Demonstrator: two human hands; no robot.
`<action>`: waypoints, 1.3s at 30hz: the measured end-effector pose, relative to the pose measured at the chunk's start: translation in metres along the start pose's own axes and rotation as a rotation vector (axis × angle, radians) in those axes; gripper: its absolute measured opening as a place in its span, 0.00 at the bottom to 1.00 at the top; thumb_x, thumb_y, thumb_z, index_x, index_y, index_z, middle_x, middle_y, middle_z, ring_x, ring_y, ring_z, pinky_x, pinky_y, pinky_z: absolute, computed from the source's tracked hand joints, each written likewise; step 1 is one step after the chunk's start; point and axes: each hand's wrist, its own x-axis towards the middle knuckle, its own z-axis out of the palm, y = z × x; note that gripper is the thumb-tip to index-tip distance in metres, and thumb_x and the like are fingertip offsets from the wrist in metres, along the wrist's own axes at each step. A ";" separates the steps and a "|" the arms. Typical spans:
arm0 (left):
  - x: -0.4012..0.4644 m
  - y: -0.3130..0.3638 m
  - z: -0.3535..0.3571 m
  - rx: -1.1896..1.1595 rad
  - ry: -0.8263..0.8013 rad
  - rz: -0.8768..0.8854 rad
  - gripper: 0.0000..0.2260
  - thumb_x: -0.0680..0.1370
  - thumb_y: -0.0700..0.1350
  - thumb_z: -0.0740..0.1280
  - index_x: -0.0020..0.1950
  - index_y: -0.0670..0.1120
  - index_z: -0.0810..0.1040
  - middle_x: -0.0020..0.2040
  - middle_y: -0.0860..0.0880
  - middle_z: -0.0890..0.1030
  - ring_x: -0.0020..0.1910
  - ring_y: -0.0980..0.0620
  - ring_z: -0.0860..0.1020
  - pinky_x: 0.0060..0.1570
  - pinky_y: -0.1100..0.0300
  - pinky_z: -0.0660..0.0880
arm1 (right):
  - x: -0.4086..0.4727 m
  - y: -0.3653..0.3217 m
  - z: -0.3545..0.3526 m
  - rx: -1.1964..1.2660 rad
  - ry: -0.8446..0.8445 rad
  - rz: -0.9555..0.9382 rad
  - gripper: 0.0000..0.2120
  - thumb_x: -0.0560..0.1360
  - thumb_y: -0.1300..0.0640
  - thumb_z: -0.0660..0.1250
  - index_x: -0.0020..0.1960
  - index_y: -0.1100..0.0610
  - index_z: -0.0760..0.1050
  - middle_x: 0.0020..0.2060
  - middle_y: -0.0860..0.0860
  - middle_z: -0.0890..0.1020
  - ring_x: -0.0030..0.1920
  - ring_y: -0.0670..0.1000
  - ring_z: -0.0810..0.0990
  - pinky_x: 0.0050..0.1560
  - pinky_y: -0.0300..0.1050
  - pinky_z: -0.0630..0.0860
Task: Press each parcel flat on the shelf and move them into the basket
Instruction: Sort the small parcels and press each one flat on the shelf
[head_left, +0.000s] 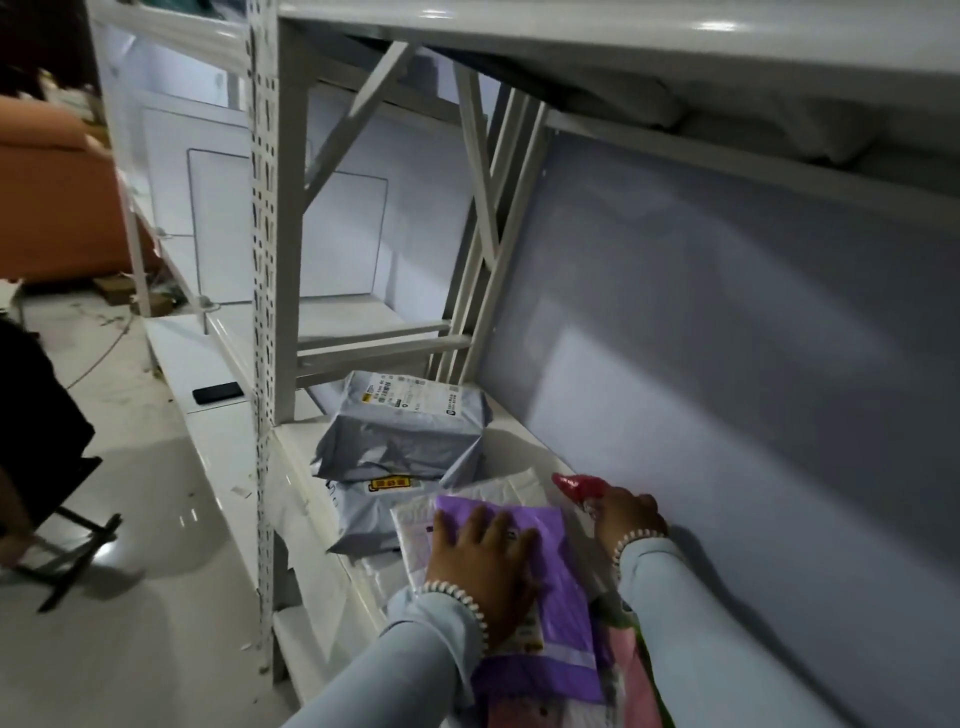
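Observation:
A purple parcel (558, 597) lies on a white shelf (311, 587), on top of a white parcel (415, 535). My left hand (480, 564) rests flat on the purple parcel with fingers spread. My right hand (621, 517) is beside it near the back panel, closed around a small red packet (574, 486). Further along the shelf lies a bulky grey parcel (405, 431) with a white label, on top of another grey parcel (363, 514). A pink parcel (631, 670) shows under the purple one. No basket is in view.
A perforated upright post (262, 312) stands at the shelf's front edge, with diagonal braces behind. An upper shelf (623, 47) hangs low overhead. A black phone (218, 393) lies on the neighbouring shelf. A person in dark clothing (31, 415) stands at the left on the glossy floor.

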 end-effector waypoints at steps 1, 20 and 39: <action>0.001 -0.003 -0.001 -0.009 -0.006 -0.013 0.28 0.77 0.66 0.50 0.75 0.59 0.52 0.78 0.49 0.54 0.77 0.42 0.50 0.68 0.30 0.40 | -0.007 -0.001 -0.006 0.055 0.078 -0.027 0.22 0.76 0.39 0.55 0.63 0.48 0.75 0.57 0.56 0.79 0.58 0.60 0.76 0.63 0.52 0.71; -0.036 0.162 -0.022 -1.126 0.028 -0.132 0.14 0.79 0.51 0.63 0.49 0.42 0.82 0.41 0.46 0.80 0.42 0.52 0.76 0.32 0.65 0.66 | -0.231 0.128 -0.031 1.491 0.379 0.396 0.07 0.77 0.55 0.66 0.49 0.60 0.76 0.38 0.56 0.82 0.38 0.54 0.79 0.40 0.46 0.75; -0.106 0.229 0.041 -0.600 -0.120 0.042 0.12 0.79 0.46 0.56 0.61 0.47 0.71 0.54 0.43 0.81 0.48 0.45 0.79 0.51 0.54 0.76 | -0.344 0.248 0.006 0.665 0.440 0.685 0.16 0.76 0.45 0.64 0.46 0.58 0.78 0.41 0.55 0.84 0.42 0.55 0.83 0.45 0.47 0.79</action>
